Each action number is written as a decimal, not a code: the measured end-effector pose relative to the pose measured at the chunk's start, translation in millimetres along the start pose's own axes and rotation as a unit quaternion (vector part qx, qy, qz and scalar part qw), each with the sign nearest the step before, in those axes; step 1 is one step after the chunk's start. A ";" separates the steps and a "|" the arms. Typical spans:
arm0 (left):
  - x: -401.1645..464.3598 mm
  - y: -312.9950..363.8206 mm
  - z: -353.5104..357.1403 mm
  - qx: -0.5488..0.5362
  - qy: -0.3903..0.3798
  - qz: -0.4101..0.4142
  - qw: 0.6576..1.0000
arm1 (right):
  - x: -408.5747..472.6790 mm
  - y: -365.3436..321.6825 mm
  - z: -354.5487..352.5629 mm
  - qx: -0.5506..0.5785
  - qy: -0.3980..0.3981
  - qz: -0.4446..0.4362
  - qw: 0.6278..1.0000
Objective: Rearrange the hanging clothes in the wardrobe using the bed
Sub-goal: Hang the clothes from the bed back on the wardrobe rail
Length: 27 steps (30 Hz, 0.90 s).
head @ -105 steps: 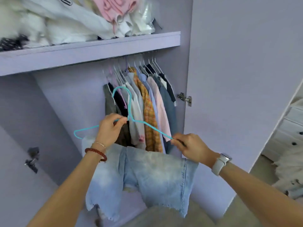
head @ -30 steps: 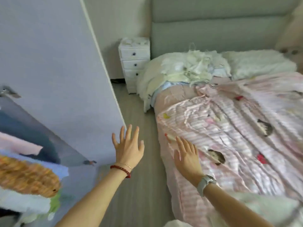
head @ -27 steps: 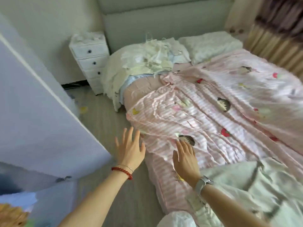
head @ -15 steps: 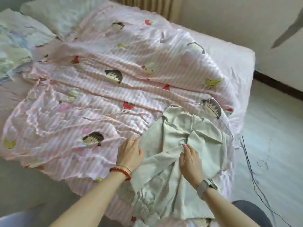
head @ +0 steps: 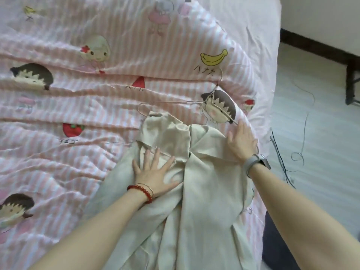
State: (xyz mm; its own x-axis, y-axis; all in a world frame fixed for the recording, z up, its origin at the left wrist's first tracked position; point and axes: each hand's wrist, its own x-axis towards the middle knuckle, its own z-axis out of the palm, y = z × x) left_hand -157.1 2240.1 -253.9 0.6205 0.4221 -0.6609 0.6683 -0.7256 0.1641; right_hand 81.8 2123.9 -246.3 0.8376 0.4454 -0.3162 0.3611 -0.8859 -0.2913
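Note:
A pale beige shirt [head: 204, 184] lies crumpled on the bed's pink striped cartoon quilt [head: 97, 106]. A thin pale wire hanger [head: 176, 103] pokes out above its collar, hook toward the banana print. My left hand [head: 153, 172], with a red bead bracelet, lies flat with fingers spread on the shirt's left front. My right hand [head: 241, 141], with a grey watch on the wrist, rests flat with its fingers together on the shirt's right shoulder near the bed edge. Neither hand grips anything.
The bed edge curves down on the right to a pale floor [head: 319, 133] with thin dark cables [head: 282, 164] lying on it. A dark furniture leg [head: 352, 84] stands at the far right by the wall.
I turned away from the wardrobe, where both hands held a teal hanger with denim shorts, to the bed. Both hands now press on the beige shirt; the right hand has slid out to its shoulder.

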 end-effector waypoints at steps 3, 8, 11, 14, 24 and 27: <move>13.8 0.1 16.1 0.042 0.018 -0.009 0.999 | 13.2 5.1 12.6 -0.004 0.015 0.005 1.000; 17.4 -0.8 20.6 0.042 0.023 -0.007 0.999 | -1.6 -6.0 19.2 0.149 0.138 0.005 0.979; 8.1 -1.7 15.1 -0.003 0.039 -0.004 0.999 | -21.8 -14.4 12.0 0.230 0.177 -0.042 0.956; -1.3 -10.0 2.2 -0.069 0.107 0.008 0.992 | -37.7 -27.9 -4.8 0.255 0.187 -0.092 0.944; -87.4 -52.0 -155.5 -0.091 0.534 0.015 0.841 | -79.1 -112.2 -112.9 0.237 0.245 -0.292 0.894; -136.7 -78.0 -193.4 -0.094 0.535 0.047 0.838 | -99.2 -156.2 -138.0 0.253 0.253 -0.334 0.872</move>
State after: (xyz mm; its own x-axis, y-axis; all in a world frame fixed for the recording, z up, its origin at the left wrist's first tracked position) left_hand -214.7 2344.1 -34.7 0.6198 0.6864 0.3803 0.5858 -0.7272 0.3579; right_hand -1.1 2200.2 -44.9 0.6294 0.6122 0.4787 0.7181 -0.2227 -0.6594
